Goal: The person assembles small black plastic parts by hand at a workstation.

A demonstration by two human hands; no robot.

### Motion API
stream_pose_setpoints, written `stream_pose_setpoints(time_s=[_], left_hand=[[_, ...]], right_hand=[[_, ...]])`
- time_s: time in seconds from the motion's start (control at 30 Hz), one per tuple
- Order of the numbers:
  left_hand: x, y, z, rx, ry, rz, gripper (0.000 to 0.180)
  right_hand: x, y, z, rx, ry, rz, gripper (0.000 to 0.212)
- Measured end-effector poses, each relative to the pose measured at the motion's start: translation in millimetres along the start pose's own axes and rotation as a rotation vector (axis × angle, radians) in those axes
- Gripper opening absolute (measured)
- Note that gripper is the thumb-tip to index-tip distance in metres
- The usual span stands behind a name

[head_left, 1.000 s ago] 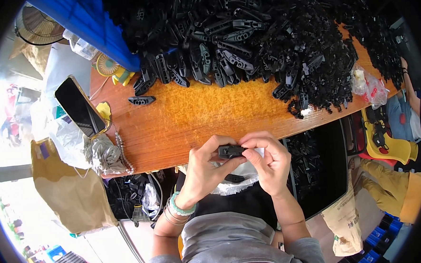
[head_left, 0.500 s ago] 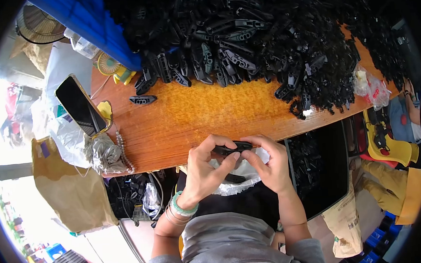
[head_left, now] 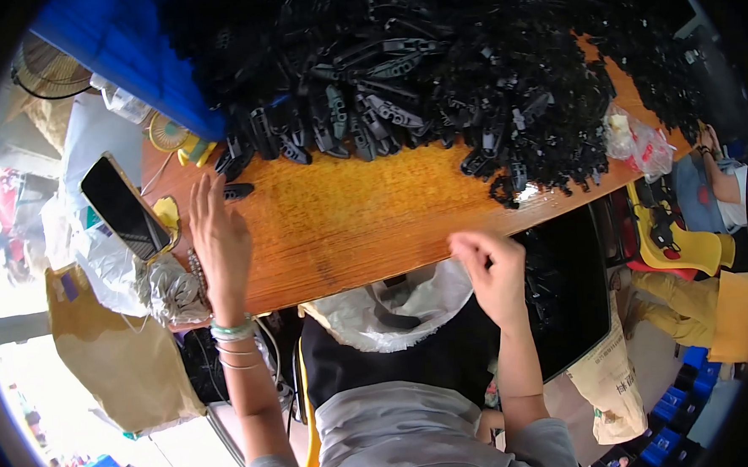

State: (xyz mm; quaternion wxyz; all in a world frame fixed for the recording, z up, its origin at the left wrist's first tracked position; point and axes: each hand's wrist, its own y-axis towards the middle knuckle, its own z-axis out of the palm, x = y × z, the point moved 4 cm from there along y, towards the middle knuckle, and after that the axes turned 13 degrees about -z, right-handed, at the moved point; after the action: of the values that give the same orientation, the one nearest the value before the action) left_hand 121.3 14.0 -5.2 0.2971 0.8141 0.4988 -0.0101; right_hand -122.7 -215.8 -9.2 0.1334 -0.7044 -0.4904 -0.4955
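Note:
My left hand (head_left: pixel 221 246) is stretched over the left of the wooden table, fingers extended, nothing visible in its grasp. Its fingertips are beside a loose black plastic part (head_left: pixel 239 191), partly behind them. My right hand (head_left: pixel 498 276) hangs at the table's front edge with its fingers curled together; whatever they might hold is hidden. Between my forearms, an opened white plastic bag (head_left: pixel 353 316) sits at my lap, with dark elongated parts (head_left: pixel 395 319) inside. A large heap of black plastic parts (head_left: pixel 376 106) covers the back of the table.
A phone (head_left: pixel 125 206) leans at the table's left side near a crumpled silvery bag (head_left: pixel 176 290) and a beaded string. A blue bin (head_left: pixel 136 60) stands back left. Right of my lap is a black container (head_left: pixel 567 291); beyond are a yellow chair (head_left: pixel 688 247) and another person's arm (head_left: pixel 720 180).
My hands have parted. The left has swung forward and left to the loose part; the right has shifted slightly right. The black part they both held no longer shows between them.

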Motion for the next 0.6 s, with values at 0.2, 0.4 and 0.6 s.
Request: stream_pose_setpoints(time_s=[0.2,0.4,0.6], left_hand=[[8.0,1.9,3.3,0.257,-0.001,-0.132,0.036],[-29.0,-30.5,3.0,0.313,-0.684,-0.271,0.028],[-81.9,-65.3,18.2,0.859,-1.314,-0.710,0.019]], right_hand=[[-30.3,22.9,-37.8,-0.294,-0.707,-0.211,0.022],[-40.1,32.9,-35.2,-0.234,-0.772,-0.274,0.017],[-46.0,35.9,-33.1,-0.230,-0.730,-0.339,0.015]])
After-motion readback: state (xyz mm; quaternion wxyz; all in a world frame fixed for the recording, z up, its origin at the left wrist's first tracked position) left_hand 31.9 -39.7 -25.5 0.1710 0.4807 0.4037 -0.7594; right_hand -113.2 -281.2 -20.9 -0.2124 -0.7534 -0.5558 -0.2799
